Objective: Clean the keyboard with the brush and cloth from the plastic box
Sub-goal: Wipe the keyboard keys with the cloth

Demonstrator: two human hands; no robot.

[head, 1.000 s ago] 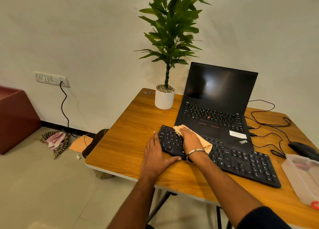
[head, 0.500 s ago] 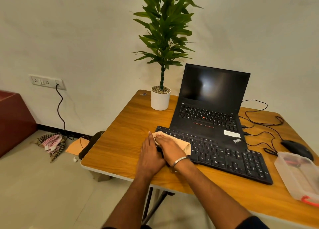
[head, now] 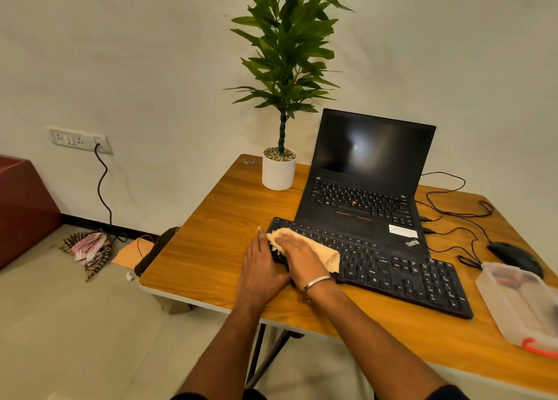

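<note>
A black keyboard [head: 392, 270] lies slantwise on the wooden table [head: 217, 218], in front of an open laptop [head: 362, 188]. My right hand [head: 299, 260] presses a beige cloth [head: 326, 253] flat onto the keyboard's left end. My left hand [head: 259, 267] rests palm down against the keyboard's left edge, steadying it, beside the right hand. A clear plastic box [head: 519, 306] with an orange clip stands at the table's right edge; its contents are blurred, and I cannot make out the brush.
A potted plant [head: 279, 170] in a white pot stands behind the keyboard on the left. A black mouse [head: 513, 256] and cables [head: 453, 206] lie at the right. On the floor at left are a checked rag [head: 87, 248] and a wall cable.
My right hand has slid the cloth leftward along the keyboard to its left end, next to my left hand. The view has shifted slightly.
</note>
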